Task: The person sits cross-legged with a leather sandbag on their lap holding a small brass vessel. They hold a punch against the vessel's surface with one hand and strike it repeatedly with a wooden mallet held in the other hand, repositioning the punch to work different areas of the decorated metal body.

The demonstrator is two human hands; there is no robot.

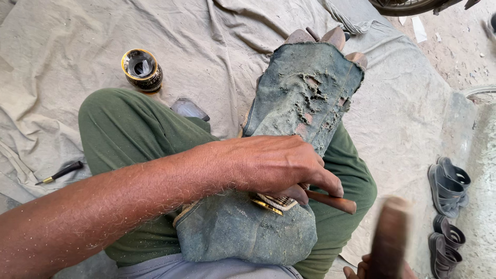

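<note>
Green trousers [129, 129] cover the crossed legs of a person sitting on a pale, creased cloth [62, 41] spread over the ground. Over the lap lies a worn blue-grey denim pad [305, 88], frayed and crusted with dust, reaching from the waist out past the knee.

The left hand [279, 165] reaches across the lap and rests on the pad. Its fingers [323, 178] are curled down, gripping a thin wooden-handled tool [333, 201] and pinning a small bangle [271, 203] with a gold edge and a patterned face against the denim. The bangle sits on the pad just under the palm, mostly hidden by the hand.

The right hand [374, 268] shows only at the lower edge. Its fingers are closed around a brown wooden mallet [390, 240], which stands upright and is blurred, near the tool's end but not touching it.

On the cloth beyond the left knee stands a dark, gold-rimmed round piece [142, 70], open at the top. A black-handled tool [59, 173] lies by the left thigh. Two dark sandals [447, 206] sit on the bare ground at the right, well apart from the hands.
</note>
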